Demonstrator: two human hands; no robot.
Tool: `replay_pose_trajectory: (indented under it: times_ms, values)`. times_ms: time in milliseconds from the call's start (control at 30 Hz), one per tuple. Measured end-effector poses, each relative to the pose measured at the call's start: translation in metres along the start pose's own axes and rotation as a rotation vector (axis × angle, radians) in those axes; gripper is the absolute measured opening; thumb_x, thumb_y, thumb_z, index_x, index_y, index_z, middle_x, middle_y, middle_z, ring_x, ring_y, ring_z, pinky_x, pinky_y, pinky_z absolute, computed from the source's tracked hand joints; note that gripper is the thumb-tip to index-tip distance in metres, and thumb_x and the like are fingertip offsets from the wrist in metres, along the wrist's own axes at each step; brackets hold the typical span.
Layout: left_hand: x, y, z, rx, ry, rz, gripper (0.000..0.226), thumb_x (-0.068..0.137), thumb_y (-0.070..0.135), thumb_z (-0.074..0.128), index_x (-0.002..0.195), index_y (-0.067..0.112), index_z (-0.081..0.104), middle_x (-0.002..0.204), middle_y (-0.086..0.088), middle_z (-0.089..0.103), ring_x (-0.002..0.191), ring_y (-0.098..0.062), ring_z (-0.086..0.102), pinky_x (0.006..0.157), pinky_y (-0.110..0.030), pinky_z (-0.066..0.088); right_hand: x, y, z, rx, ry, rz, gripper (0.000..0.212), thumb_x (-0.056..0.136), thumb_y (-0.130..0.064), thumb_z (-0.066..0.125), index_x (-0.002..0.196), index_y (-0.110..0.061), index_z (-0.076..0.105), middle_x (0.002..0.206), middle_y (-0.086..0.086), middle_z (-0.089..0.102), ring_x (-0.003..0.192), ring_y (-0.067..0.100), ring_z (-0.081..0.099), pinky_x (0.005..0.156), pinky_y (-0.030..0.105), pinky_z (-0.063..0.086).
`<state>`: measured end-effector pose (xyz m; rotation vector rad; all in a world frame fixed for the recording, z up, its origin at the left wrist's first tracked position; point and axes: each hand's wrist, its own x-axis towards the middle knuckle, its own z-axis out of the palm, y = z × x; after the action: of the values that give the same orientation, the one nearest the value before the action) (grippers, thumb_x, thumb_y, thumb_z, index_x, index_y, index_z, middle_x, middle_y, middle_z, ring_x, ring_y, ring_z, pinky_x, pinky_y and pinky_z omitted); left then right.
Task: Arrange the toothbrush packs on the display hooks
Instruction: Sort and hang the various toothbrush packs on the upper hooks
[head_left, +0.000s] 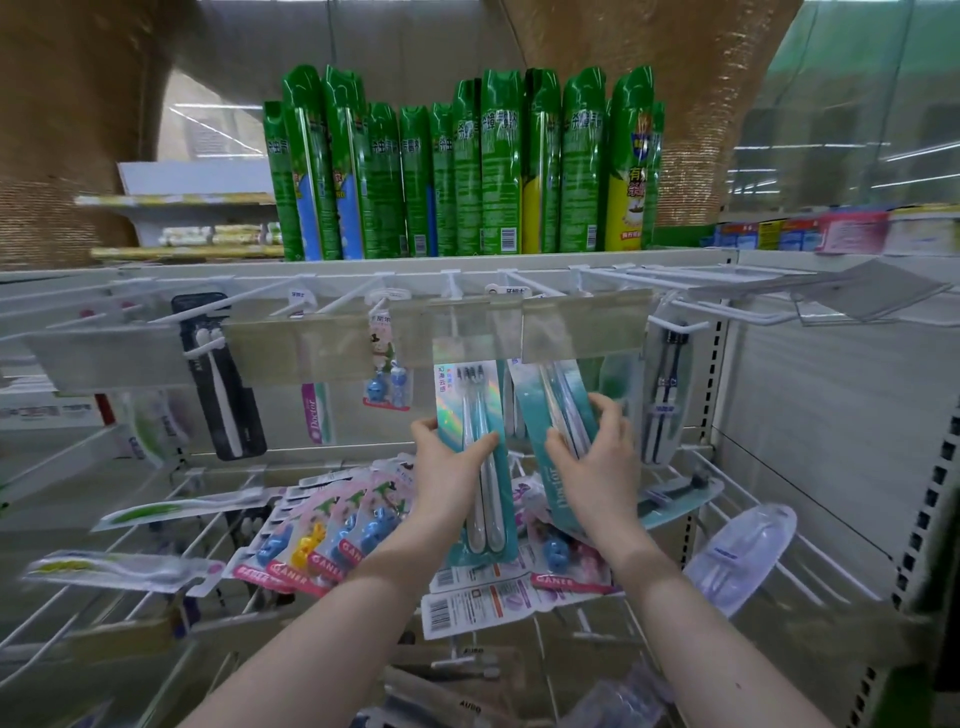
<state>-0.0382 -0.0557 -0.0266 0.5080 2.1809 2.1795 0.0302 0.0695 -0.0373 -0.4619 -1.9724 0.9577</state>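
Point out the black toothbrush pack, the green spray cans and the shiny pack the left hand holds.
black toothbrush pack (228, 395): head view, middle of the pack.
green spray cans (498, 171): head view, label of a middle can.
shiny pack (465, 400): head view, upper part, above the left hand (449, 462).

Bright even light, blurred edges, wide-angle bending.

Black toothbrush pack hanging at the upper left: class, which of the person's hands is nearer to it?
Left. The left hand grips an iridescent pack to the right of the black pack; the right hand, gripping a teal pack, is farther right.
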Motion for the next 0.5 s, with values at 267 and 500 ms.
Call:
replay_pose_trajectory:
  times_ms: [267,500]
  values:
    - [0.007,-0.005,0.007,0.069,0.042,0.024,0.062,0.082,0.027,0.071,0.127,0.014,0.031,0.118,-0.006,0.051,0.105,-0.021,0.050,0.086,-0.032,0.038,0.015,0.001,0.011,-0.033,-0.024,0.022,0.057,0.090,-0.041,0.056,0.140,-0.027,0.032,0.126,0.002,0.053,0.099,0.018,0.054,0.078,0.030,0.042]
    - [0.009,-0.004,0.009,0.100,0.056,0.072,0.049,0.084,0.021,0.069,0.114,0.018,0.030,0.102,0.004,0.052,0.090,-0.012,0.051,0.078,-0.026,0.036,0.035,-0.008,0.018,-0.008,-0.079,0.077,0.060,0.093,-0.037,0.054,0.144,-0.020,0.028,0.135,0.009,0.043,0.109,0.023,0.050,0.080,0.027,0.035]
